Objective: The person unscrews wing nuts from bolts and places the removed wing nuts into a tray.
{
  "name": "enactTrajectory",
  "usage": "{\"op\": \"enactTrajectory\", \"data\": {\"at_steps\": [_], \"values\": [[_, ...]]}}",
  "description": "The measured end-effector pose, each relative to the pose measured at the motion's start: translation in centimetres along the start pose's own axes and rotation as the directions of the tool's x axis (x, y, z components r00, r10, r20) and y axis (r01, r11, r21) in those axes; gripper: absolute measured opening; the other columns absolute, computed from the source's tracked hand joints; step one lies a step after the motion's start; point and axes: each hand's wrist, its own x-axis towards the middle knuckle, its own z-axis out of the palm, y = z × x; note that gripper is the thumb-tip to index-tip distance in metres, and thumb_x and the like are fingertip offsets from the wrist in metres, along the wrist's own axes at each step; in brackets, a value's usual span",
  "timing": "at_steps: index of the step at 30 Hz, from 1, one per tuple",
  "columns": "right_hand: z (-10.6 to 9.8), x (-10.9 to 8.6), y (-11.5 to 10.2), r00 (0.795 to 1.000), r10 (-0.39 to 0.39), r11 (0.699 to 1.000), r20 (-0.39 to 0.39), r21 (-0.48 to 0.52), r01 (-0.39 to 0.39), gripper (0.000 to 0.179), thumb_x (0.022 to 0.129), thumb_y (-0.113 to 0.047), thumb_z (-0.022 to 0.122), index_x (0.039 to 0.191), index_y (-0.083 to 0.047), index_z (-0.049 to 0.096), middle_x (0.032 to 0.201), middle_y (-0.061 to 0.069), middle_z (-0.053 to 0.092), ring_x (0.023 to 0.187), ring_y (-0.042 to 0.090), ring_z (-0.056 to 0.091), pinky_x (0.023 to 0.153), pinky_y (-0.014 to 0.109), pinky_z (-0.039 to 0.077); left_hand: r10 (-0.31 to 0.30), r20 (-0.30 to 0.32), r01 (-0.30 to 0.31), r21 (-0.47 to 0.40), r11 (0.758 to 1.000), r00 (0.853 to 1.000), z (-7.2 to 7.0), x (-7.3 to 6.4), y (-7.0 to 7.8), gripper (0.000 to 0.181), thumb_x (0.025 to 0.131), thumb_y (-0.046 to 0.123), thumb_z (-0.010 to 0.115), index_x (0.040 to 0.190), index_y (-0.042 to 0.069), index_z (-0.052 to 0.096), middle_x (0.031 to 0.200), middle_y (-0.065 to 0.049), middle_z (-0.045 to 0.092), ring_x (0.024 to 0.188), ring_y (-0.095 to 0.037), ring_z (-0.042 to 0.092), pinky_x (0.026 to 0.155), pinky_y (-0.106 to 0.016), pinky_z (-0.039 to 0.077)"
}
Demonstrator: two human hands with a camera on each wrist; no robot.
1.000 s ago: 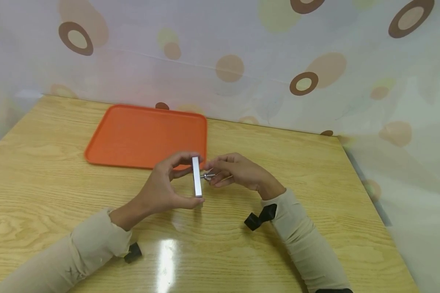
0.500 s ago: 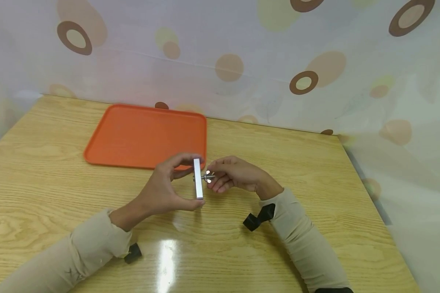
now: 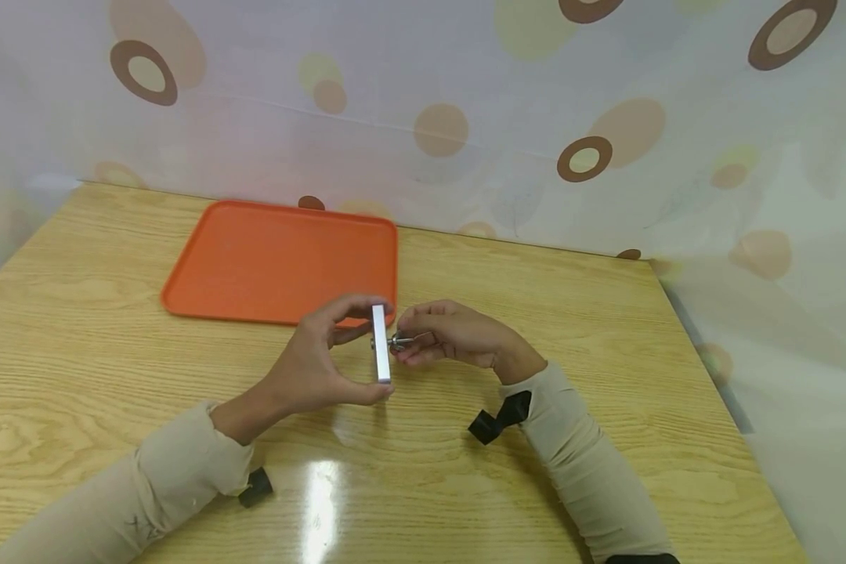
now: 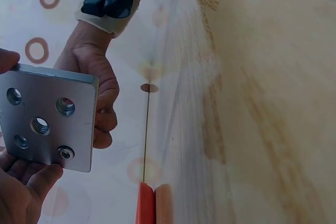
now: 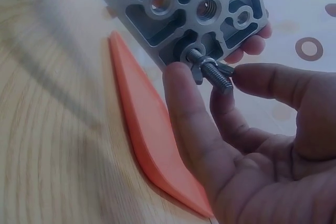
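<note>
The left hand (image 3: 317, 366) holds a silver-grey square metal plate (image 4: 52, 109) by opposite edges, its fingers and thumb spread wide across it, so that the plate stands on edge in the air above the pale wood-grain bench (image 3: 536, 313). The right hand (image 3: 461, 337) is partly curled, its fingertips gathered about a small silver metal wing nut (image 5: 226, 70), one tip against a wing. The nut sits partway along a threaded silver steel bolt (image 5: 219, 81) that passes through a corner hole of the plate; bare thread shows on both sides of the nut.

The likeliest trouble is the bolt spinning along with the nut: its round head (image 4: 66, 152) lies on the smooth face with no finger pressed on it, only a fingertip just beside. With thread showing between nut and plate, the joint looks slack, so the bolt could also slide or tilt in its hole. Because the plate is pinched only at its edges, a firm twist could rock it or work it loose. Should the nut come off the thread end, it could drop to the bench and roll, since the rectangular orange tray (image 3: 282, 262) lies farther back, not beneath the hands.
</note>
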Motion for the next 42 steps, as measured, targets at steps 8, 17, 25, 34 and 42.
{"op": "enactTrajectory", "data": {"at_steps": [8,17,25,34,42], "values": [[-0.2,-0.2,-0.2,0.994,-0.1,0.994,0.044,-0.04,0.102,0.017,0.102,-0.006,0.049,0.098,-0.011,0.065,0.1,-0.002,0.07,0.094,0.011,0.069,0.089,0.025,0.062,0.0,-0.001,0.0,0.005,1.0,1.0,-0.1,0.0,0.0,0.08,0.063,0.002,0.09,0.134,0.004,0.053,0.133,-0.011,0.061,0.122,-0.024,0.057,0.107,-0.037,0.055],[-0.3,-0.2,-0.1,0.986,-0.162,0.979,0.028,-0.118,0.164,0.017,0.094,0.003,0.055,0.103,-0.009,0.063,0.103,-0.002,0.065,0.096,0.012,0.065,0.092,0.028,0.06,0.012,-0.012,-0.012,-0.013,1.0,1.0,-0.1,0.1,-0.1,0.079,0.063,0.0,0.089,0.133,0.001,0.053,0.134,-0.017,0.059,0.123,-0.034,0.055,0.106,-0.035,0.056],[-0.6,-0.3,0.1,0.979,-0.196,0.966,0.055,-0.161,0.203,0.026,0.089,0.008,0.06,0.113,-0.003,0.059,0.111,0.0,0.064,0.096,0.019,0.068,0.088,0.029,0.061,0.002,-0.013,-0.002,0.002,1.0,1.0,0.0,0.0,-0.1,0.08,0.063,0.002,0.09,0.134,0.001,0.053,0.131,-0.017,0.06,0.123,-0.032,0.057,0.105,-0.037,0.056],[-1.0,-0.3,0.0,0.995,-0.054,0.989,-0.08,-0.143,0.042,0.031,0.105,-0.017,0.046,0.126,0.004,0.056,0.1,-0.002,0.069,0.089,0.013,0.072,0.08,0.028,0.064,0.007,-0.015,-0.007,0.003,1.0,1.0,0.1,0.1,-0.1,0.082,0.061,0.001,0.09,0.134,0.003,0.053,0.133,-0.014,0.061,0.121,-0.025,0.057,0.106,-0.037,0.056],[-0.4,0.1,0.1,0.99,0.085,0.992,-0.112,-0.079,-0.094,0.034,0.107,-0.028,0.043,0.1,-0.003,0.065,0.073,0.0,0.074,0.059,0.008,0.068,0.057,0.021,0.061,0.01,-0.002,-0.01,0.001,1.0,1.0,0.2,0.0,-0.2,0.081,0.061,0.001,0.09,0.133,0.004,0.054,0.132,-0.01,0.062,0.12,-0.023,0.058,0.106,-0.034,0.055]]}}
